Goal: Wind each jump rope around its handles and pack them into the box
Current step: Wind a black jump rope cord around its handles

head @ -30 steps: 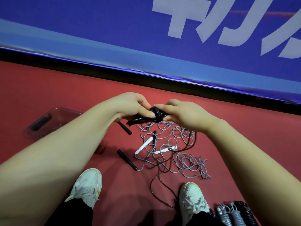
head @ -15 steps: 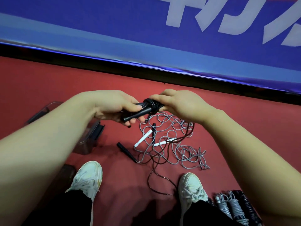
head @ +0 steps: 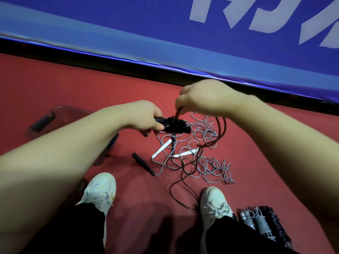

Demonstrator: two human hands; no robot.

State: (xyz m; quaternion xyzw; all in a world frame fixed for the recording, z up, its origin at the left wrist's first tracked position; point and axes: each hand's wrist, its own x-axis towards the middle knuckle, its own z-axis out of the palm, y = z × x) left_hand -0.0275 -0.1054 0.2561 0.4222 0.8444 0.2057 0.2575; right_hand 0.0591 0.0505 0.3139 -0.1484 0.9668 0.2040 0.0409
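One dark rope [head: 177, 114] | coils bunched round black handles [head: 161, 121] (tail trailing floorward)

Beyond my right hand [head: 205, 96] a blue banner [head: 128, 24] with large white lettering [head: 229, 11] runs across the far side. A black strip [head: 91, 57] lies beneath it where it meets the red floor [head: 55, 79]. Below my left hand [head: 145, 116], nearer me, sits my left white shoe [head: 99, 191]. Below my right hand sits my right white shoe [head: 213, 200]. Black trousers [head: 73, 230] cover both legs above the shoes.
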